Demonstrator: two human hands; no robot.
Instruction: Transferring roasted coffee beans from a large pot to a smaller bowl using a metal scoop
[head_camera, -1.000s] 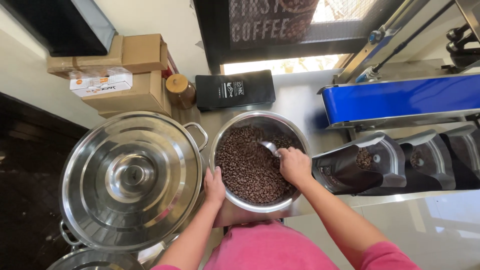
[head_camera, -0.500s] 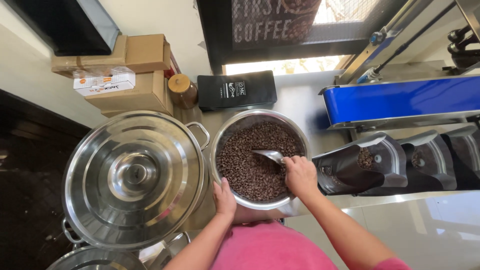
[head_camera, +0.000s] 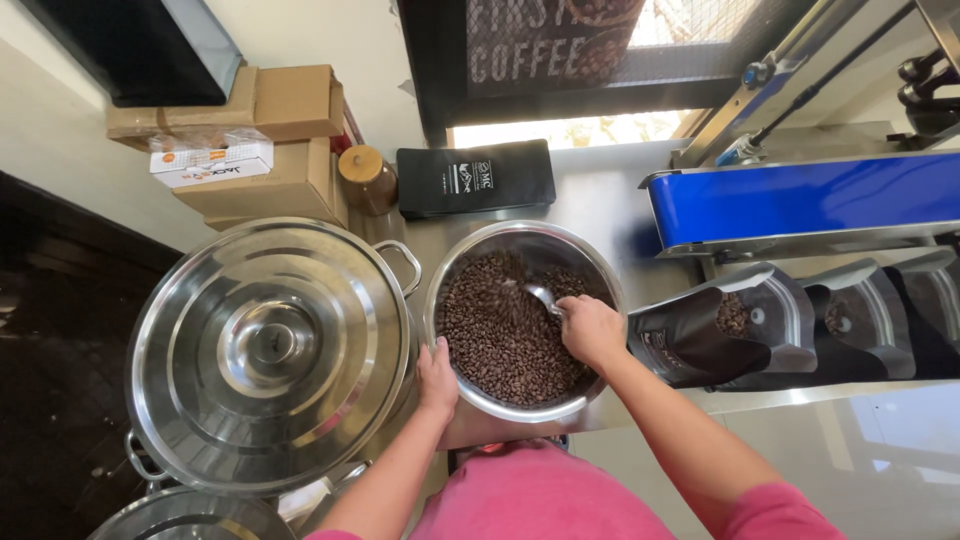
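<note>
Right hand (head_camera: 592, 330) pulled scoop (head_camera: 541, 296) back; steel counter (head_camera: 590, 200), window behind.

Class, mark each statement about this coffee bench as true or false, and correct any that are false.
1. The right hand holds a metal scoop inside the steel bowl of coffee beans. True.
2. The left hand rests on the lid of the large pot. False: it grips the near rim of the bowl.
3. Open pouches to the right of the bowl have beans in them. True.
4. The large pot stands open, full of beans. False: its steel lid is on, and its contents cannot be seen.
5. A flat black pouch lies beyond the bowl. True.
</note>
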